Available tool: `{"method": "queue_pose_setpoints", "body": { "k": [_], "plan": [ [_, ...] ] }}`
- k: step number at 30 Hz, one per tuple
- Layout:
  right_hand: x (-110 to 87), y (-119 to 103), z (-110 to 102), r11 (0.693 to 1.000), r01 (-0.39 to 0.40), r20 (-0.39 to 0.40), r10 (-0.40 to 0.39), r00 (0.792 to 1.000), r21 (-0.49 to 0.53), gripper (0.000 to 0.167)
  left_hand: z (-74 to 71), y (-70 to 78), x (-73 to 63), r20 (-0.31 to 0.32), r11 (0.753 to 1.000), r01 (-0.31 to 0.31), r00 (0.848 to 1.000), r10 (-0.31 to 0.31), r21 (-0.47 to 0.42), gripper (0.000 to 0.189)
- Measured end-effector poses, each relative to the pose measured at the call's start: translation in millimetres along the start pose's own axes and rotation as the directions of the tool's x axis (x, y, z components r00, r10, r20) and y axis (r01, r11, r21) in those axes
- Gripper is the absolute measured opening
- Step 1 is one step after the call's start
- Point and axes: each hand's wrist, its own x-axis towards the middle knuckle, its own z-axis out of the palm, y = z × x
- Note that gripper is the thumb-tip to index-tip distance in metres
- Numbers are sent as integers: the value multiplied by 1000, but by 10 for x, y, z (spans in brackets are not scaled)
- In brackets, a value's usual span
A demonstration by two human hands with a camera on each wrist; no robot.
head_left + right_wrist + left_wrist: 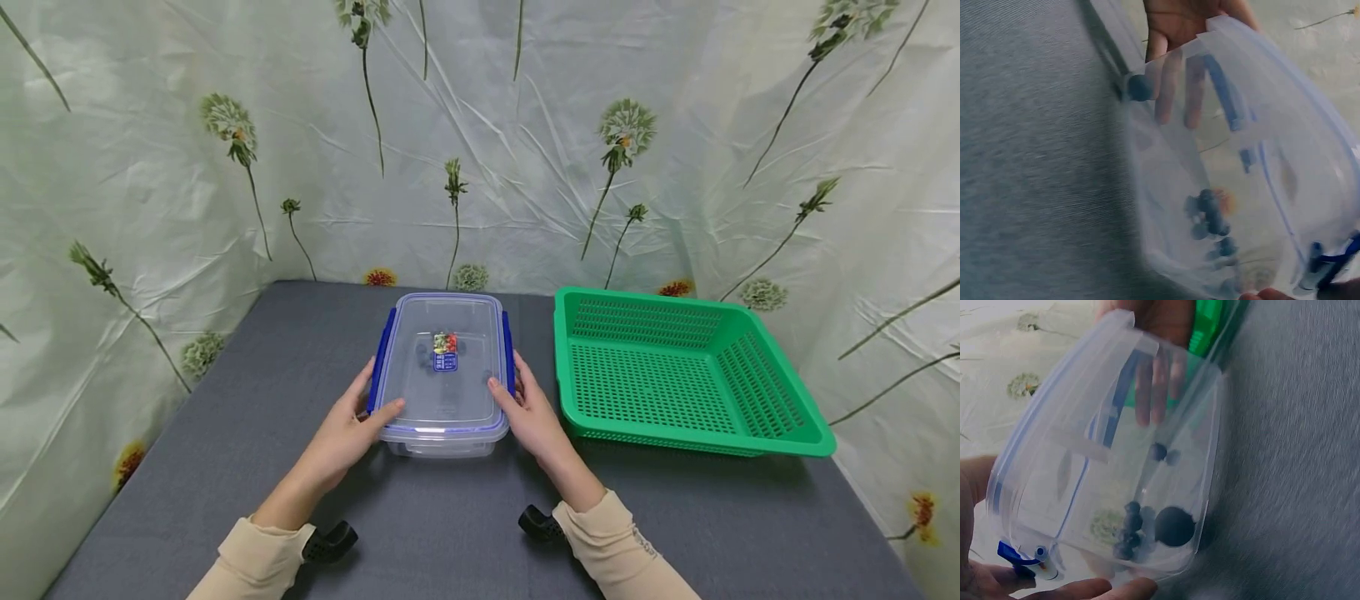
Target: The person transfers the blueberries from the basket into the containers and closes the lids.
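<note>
A clear plastic food container [438, 408] with a blue-edged lid and blue side clips is between both hands over the grey cloth. My left hand [348, 433] grips its left side, thumb on the lid. Opposite it, my right hand [536, 417] holds the right side, thumb also on the lid's edge and fingers along the wall. Through the clear wall in the left wrist view show several small dark round berries [1132, 522] and a larger dark round thing [1174, 526]. A fruit label [445, 352] marks the lid's middle.
To the right, a green perforated plastic basket [697, 437] stands close beside my right hand. Grey cloth [225, 442] covers the table. A flower-printed curtain [510, 167] hangs behind and along both sides.
</note>
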Motion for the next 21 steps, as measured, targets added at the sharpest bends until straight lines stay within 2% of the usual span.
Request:
{"method": "queue_pose_setpoints", "body": {
  "k": [5,7,14,21],
  "plan": [
    [-32,57,42,998,22,38,-24,999,53,90,47,-16,-31,65,998,-18,998,22,-66,92],
    [-28,70,56,997,27,32,-29,999,68,87,64,-19,-36,64,997,-15,998,20,-76,91],
    [-13,71,73,1000,28,16,-28,999,-7,79,107,-15,-65,30,1000,14,999,-14,-18,85],
    [-9,60,54,1000,14,8,-14,1000,-26,79,135,-20,-58,15,999,14,1000,-14,29,84]
  ]
}}
